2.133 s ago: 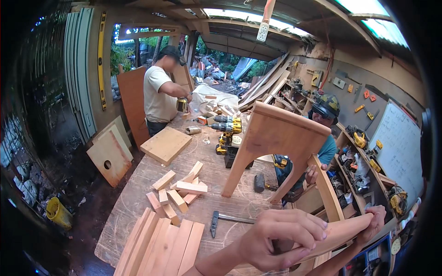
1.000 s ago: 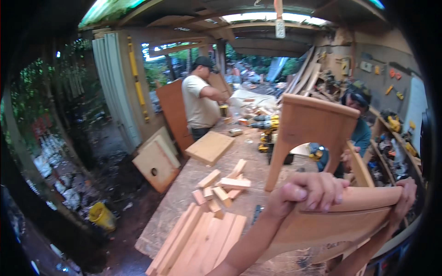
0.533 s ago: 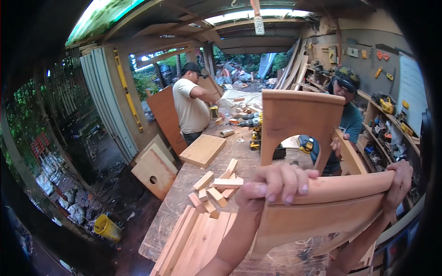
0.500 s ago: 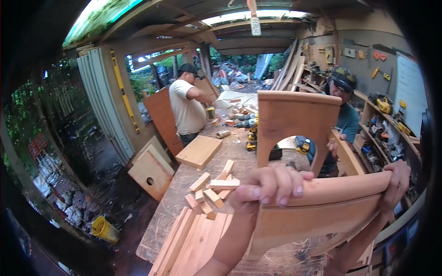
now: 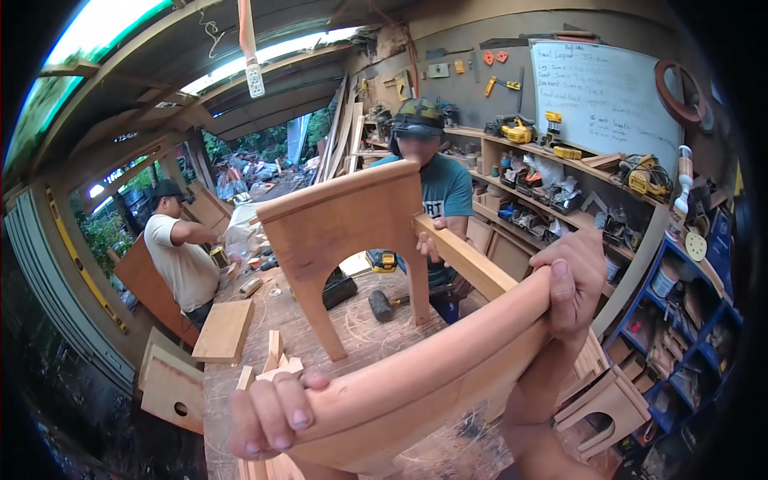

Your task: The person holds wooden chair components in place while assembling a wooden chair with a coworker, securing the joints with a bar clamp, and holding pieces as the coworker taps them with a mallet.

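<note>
A wooden end panel (image 5: 432, 368) with a thick rounded top edge lies close in front of me, slanting up to the right. My left hand (image 5: 272, 412) is closed over its left end, fingers curled across the rounded edge. Gripping the right end is my right hand (image 5: 572, 280), thumb on top. A wooden rail (image 5: 472, 260) runs from behind this panel to a second end panel (image 5: 344, 212), which has an arched cutout and stands on the workbench (image 5: 384, 340). A co-worker's hand (image 5: 432, 240) holds the rail near that far panel.
Under the arch lie a black-headed mallet (image 5: 382, 306) and a yellow-black power tool (image 5: 382, 260). A thick board (image 5: 222, 330) and wood offcuts (image 5: 276, 362) sit at the left. Another person (image 5: 180, 256) stands beyond. Tool shelves (image 5: 512, 148) line the right; another arched panel (image 5: 604, 408) stands below.
My view has swung to the right. The held panel has gone from nearly level to slanting, its left end lower, and both my hands have stayed on it.
</note>
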### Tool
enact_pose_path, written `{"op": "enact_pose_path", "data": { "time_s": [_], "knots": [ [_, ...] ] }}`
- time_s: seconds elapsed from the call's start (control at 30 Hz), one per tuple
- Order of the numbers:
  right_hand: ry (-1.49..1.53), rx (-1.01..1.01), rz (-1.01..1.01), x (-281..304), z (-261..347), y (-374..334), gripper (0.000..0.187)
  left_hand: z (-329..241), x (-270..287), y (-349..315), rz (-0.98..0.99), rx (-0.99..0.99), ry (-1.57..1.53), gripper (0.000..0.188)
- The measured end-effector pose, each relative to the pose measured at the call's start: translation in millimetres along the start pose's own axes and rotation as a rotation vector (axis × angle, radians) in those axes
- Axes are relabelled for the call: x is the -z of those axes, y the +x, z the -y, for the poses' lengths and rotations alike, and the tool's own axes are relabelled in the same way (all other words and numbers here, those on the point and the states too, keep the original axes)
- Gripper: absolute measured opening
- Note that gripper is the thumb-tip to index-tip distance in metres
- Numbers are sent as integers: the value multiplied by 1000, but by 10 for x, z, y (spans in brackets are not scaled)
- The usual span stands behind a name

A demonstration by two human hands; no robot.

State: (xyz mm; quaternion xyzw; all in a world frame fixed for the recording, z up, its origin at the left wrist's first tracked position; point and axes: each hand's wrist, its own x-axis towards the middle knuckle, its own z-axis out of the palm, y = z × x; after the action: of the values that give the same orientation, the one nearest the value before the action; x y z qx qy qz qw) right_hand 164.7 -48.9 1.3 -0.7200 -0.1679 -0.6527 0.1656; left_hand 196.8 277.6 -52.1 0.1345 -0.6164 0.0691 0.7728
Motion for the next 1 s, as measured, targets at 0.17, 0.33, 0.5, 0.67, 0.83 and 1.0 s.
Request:
{"op": "enact_pose_path", "data": {
  "time_s": [0.17,0.33,0.5,0.67,0.83,1.0],
  "knots": [
    [10,-43,4,15,15,-40,32,-62,65,-44,2,113,17,13],
    [-6,-32,-18,-13,21,-54,42,-194,44,-60,1,82,83,24],
    [19,-41,-31,-81,54,-47,46,133,-2,-30,-40,-179,20,30],
    [-19,-58,-22,-6,28,-49,49,-144,18,-163,-69,83,134,48],
    [4,-35,-15,-42,43,-36,48,-261,89,-134,23,98,150,47],
    [-14,-24,5,7,41,-42,46,-187,38,-151,-31,81,103,47]
  ]
}}
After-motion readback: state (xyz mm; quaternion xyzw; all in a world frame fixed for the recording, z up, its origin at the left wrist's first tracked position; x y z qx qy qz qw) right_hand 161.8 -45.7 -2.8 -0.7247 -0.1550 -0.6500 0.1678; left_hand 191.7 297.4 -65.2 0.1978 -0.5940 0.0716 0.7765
